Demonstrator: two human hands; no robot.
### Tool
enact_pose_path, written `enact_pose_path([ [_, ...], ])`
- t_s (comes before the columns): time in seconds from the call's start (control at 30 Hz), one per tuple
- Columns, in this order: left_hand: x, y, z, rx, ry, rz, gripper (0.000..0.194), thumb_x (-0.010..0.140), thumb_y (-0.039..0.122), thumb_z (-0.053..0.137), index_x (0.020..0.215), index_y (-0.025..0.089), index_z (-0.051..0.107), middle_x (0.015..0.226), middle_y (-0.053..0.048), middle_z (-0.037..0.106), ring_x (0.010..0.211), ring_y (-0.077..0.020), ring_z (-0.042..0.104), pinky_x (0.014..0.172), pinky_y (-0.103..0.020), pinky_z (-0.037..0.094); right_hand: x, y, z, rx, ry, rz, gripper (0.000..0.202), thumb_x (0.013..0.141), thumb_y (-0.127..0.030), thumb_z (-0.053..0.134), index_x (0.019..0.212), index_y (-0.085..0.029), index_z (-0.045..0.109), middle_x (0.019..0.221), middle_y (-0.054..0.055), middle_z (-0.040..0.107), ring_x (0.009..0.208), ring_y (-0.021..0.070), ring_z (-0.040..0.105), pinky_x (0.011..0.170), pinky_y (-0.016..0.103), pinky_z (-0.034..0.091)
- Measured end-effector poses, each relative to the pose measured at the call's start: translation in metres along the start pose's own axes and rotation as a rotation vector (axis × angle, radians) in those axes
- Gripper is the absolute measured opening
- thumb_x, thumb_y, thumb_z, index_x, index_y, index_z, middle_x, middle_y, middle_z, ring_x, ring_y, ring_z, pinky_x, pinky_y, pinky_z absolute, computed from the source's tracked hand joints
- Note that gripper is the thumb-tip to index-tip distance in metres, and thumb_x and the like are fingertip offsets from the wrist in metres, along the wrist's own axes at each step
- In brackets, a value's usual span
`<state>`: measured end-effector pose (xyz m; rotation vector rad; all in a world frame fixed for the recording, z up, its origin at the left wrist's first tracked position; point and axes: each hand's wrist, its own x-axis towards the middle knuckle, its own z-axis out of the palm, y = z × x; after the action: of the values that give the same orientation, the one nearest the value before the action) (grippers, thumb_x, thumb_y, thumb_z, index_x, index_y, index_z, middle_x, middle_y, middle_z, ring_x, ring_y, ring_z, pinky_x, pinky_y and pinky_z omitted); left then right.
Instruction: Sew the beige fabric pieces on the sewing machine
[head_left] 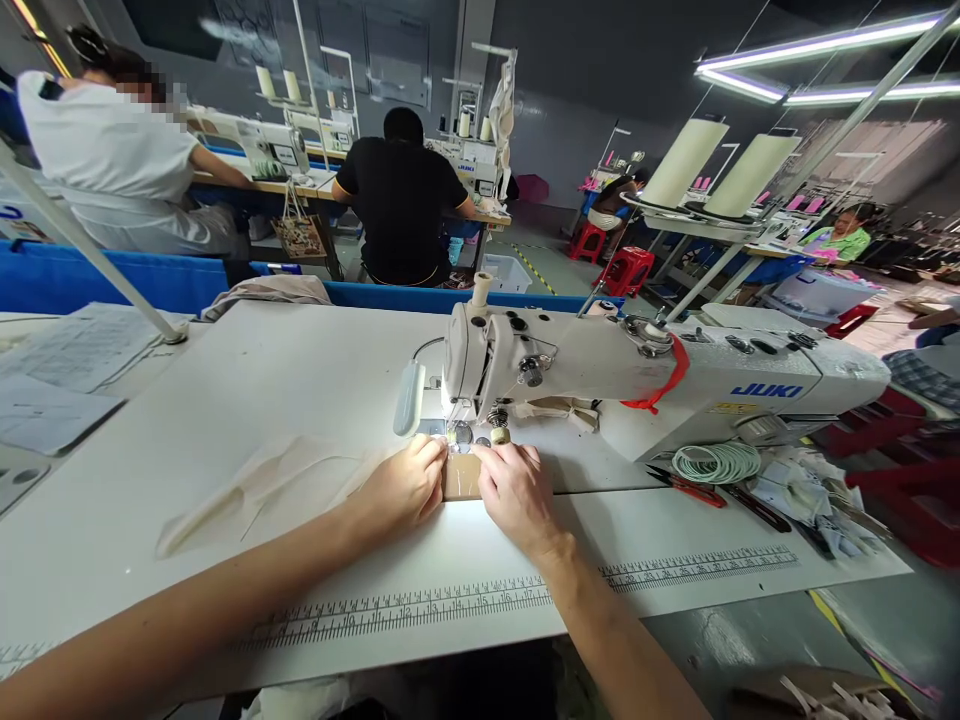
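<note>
A white sewing machine stands on the table, its needle area brightly lit. My left hand is closed just left of the presser foot, thumb and fingers pinched together at the edge of a sheer cream fabric. That fabric spreads leftward over the tabletop. On the other side, my right hand is closed, with its fingertips beside the presser foot; whatever they pinch is too small to make out. Between both hands lies a tan plate with a thin white thread on it.
A ruler strip runs along the table's front. Red-handled snips, a pale green coil and fabric scraps lie at right. Papers are at left. Thread cones stand behind. Several people sit at other machines.
</note>
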<state>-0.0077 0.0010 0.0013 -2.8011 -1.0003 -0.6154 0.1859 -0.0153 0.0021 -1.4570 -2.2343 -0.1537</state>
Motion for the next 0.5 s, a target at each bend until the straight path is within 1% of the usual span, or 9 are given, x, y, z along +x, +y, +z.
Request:
enact_pose_path([
  [0.1,0.000,-0.001,-0.001,0.006,0.002,0.021,0.029,0.088,0.015,0.035,0.104,0.008,0.059,0.102,-0.016,0.060,0.096,-0.0259,0.053,0.078,-0.036,0.054,0.002,0.003,0.000,0.074,0.017,0.049,0.021,0.089,-0.010,0.049,0.097,-0.018,0.066,0.084,0.005,0.066,0.079,0.0195,0.060,0.076,0.031,0.039],
  [0.17,0.000,-0.002,0.000,-0.012,0.002,0.017,0.029,0.088,0.015,0.035,0.105,0.010,0.059,0.102,-0.015,0.060,0.094,-0.0255,0.053,0.077,-0.036,0.054,0.007,0.006,0.000,0.134,0.016,0.084,0.016,0.091,-0.016,0.050,0.093,-0.017,0.065,0.083,0.006,0.067,0.078,0.0195,0.061,0.074,0.029,0.041],
  [0.23,0.000,-0.003,0.000,-0.038,-0.002,0.006,0.030,0.088,0.015,0.035,0.107,0.012,0.058,0.102,-0.015,0.060,0.092,-0.0251,0.054,0.076,-0.037,0.053,0.013,0.011,0.000,0.176,0.016,0.094,0.015,0.093,-0.021,0.050,0.089,-0.016,0.064,0.080,0.006,0.067,0.077,0.0197,0.062,0.072,0.028,0.042],
  [0.3,0.000,-0.003,0.000,-0.061,-0.009,-0.003,0.031,0.088,0.016,0.035,0.110,0.013,0.057,0.103,-0.014,0.060,0.091,-0.0251,0.055,0.077,-0.038,0.052,0.021,0.016,0.002,0.202,0.021,0.099,0.017,0.093,-0.024,0.050,0.083,-0.017,0.062,0.075,0.006,0.067,0.073,0.0194,0.062,0.069,0.027,0.042],
  [0.4,0.001,-0.004,0.000,-0.074,-0.012,-0.002,0.032,0.089,0.016,0.035,0.112,0.014,0.057,0.103,-0.014,0.060,0.091,-0.0252,0.055,0.078,-0.039,0.052,0.031,0.023,0.006,0.228,0.022,0.117,0.026,0.092,-0.022,0.049,0.067,-0.019,0.057,0.062,0.003,0.063,0.061,0.0170,0.060,0.061,0.025,0.040],
  [0.5,0.000,-0.004,0.001,-0.072,-0.014,-0.002,0.032,0.089,0.017,0.035,0.112,0.014,0.057,0.103,-0.014,0.059,0.091,-0.0251,0.055,0.077,-0.038,0.052,0.035,0.026,0.009,0.264,0.011,0.111,0.034,0.092,-0.021,0.048,0.059,-0.020,0.051,0.054,0.000,0.058,0.056,0.0144,0.056,0.059,0.024,0.039],
])
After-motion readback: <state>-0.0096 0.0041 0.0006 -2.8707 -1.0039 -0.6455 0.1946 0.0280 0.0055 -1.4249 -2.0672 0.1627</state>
